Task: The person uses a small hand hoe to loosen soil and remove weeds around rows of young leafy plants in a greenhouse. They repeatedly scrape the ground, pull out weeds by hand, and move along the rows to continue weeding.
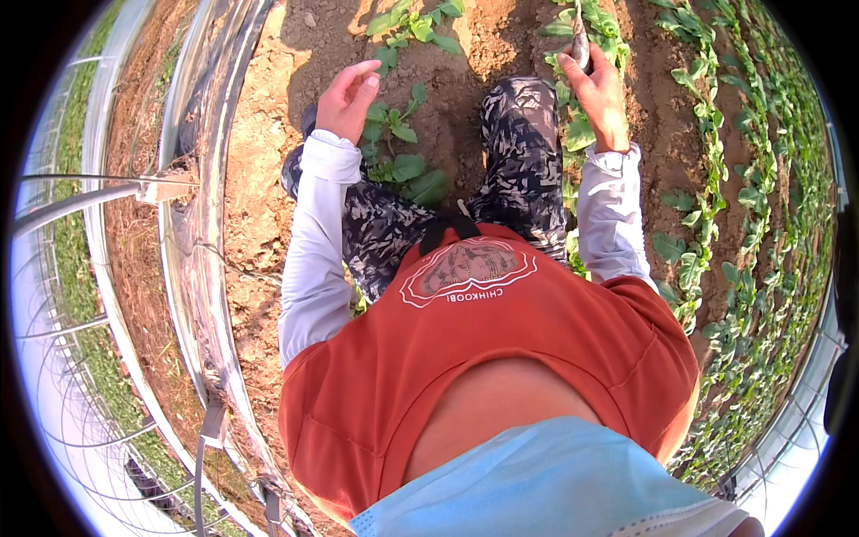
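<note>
My left hand (pixel 347 99) hangs with bent fingers over the soil at the upper left, its thumb and fingers apart and nothing between them. Just below and right of it grows a leafy green seedling (pixel 402 131). My right hand (pixel 597 94) is closed around the handle of a slim tool (pixel 580 40), whose far end runs out at the top edge, so its kind cannot be told. Beneath the tool and the right hand runs a row of leafy plants (pixel 580 131). Another young plant (pixel 419 28) stands at the top centre.
My knees in camouflage trousers (pixel 523 134) straddle bare brown soil (pixel 449 101). Further plant rows (pixel 698 201) run along the right. On the left lie plastic sheeting (pixel 215 134) and a greenhouse frame with a metal pole (pixel 80 205).
</note>
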Tool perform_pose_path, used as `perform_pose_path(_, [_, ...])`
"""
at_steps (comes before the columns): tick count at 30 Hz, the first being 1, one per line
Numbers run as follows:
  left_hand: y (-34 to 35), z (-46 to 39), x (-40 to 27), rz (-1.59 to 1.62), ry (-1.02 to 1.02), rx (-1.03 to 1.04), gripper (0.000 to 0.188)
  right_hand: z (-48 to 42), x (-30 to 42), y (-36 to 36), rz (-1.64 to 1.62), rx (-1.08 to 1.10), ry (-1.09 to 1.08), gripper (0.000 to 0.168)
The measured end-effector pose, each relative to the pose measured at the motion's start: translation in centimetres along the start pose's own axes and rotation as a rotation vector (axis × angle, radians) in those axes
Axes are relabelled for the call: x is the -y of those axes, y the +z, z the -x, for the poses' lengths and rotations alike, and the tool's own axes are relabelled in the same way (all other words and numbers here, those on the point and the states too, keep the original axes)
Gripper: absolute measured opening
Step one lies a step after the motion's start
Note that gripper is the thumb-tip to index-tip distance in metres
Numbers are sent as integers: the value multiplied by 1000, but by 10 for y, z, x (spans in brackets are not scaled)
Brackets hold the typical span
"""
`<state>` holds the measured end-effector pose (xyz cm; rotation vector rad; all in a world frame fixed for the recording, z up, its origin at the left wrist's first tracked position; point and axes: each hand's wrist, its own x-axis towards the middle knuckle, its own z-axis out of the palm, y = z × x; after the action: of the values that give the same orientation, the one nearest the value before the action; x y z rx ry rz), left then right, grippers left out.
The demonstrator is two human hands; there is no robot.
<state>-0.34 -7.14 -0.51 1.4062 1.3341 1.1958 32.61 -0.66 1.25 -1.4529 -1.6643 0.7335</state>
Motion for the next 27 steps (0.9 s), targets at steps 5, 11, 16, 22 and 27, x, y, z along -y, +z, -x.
perform_pose_path(5, [6,-27,6,-175,-15,78,26,-23,-51,-9,32,-74,252,30])
perform_pose_path(11, [32,-60,7,-361,65,165,23,-25,-147,57,-22,104,481,47])
perform_pose_path(16, [49,-65,-8,-630,177,227,25,-30,-224,120,-267,169,642,37])
perform_pose_path(22, [40,-60,-11,-565,124,145,28,-78,-235,171,-598,196,934,34])
perform_pose_path(27, [20,-63,-10,-642,-96,169,29,-178,-271,205,-652,142,904,33])
